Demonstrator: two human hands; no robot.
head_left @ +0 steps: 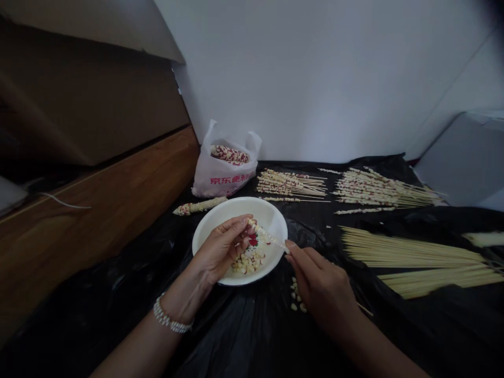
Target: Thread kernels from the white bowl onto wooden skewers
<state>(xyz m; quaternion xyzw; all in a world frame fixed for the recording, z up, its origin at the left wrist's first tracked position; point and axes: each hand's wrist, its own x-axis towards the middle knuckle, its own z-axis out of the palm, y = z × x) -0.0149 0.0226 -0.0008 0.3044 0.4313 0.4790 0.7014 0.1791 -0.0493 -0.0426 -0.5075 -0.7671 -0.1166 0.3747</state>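
Note:
Over a white bowl, my right hand grips a thin wooden skewer threaded with pale corn kernels. Its bare end sticks out below that hand. At the skewer's upper-left tip, the thumb and forefinger of my left hand are pinched on a corn kernel; whether it is loose or threaded I cannot tell. Loose cream and dark-red kernels lie in the bowl, which has a red flower print on its bottom. More kernels lie on the black plastic sheet beside my right hand.
Behind the bowl stand a white plastic bag of corn cobs and a partly stripped cob. Filled skewers lie in two piles. Bare sticks lie at right. A wooden board and white wall border the black sheet.

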